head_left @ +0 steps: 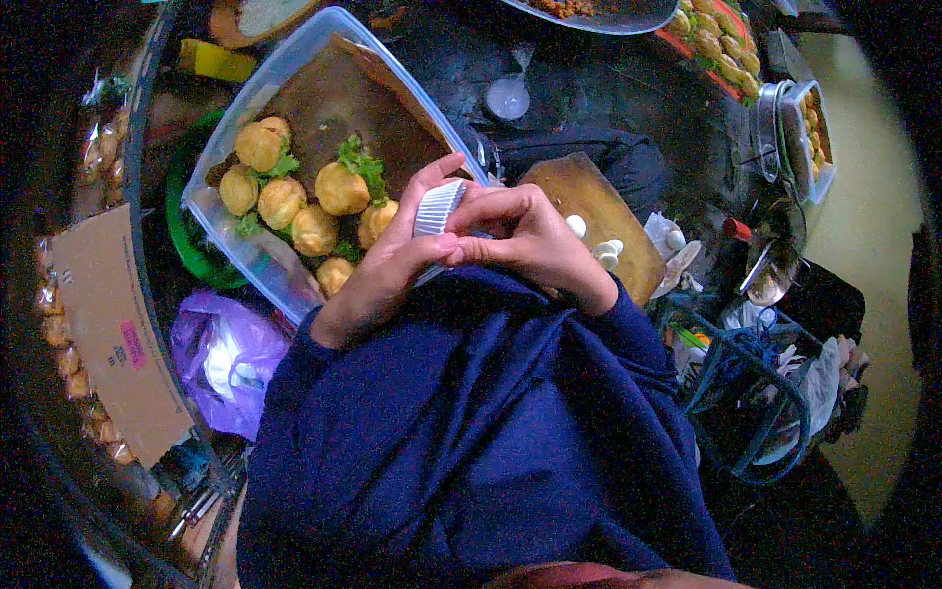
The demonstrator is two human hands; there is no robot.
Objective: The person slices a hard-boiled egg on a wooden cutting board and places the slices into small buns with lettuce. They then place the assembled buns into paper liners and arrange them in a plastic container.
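Close to my chest, my left hand [385, 263] is closed around white pleated paper baking cups [438, 207], which look stacked. My right hand [538, 234] is pinched at the cups' edge, its fingertips meeting the left thumb; its exact grip is partly hidden. Just left of and beyond my hands stands a transparent plastic tub [202, 211] lined with brown cardboard. Golden round buns [342, 188] with green lettuce [364, 169] sit in its near half. To the right of my hands lies a wooden cutting board [636, 231] with white pieces [607, 257] that look like boiled egg.
At the left are a purple plastic bag [211, 378], a cardboard piece [123, 344] and packed buns. A transparent ladle [508, 96] lies beyond the board. A tray of buns [721, 44] stands far right, and a dark blue basket [751, 393] near right.
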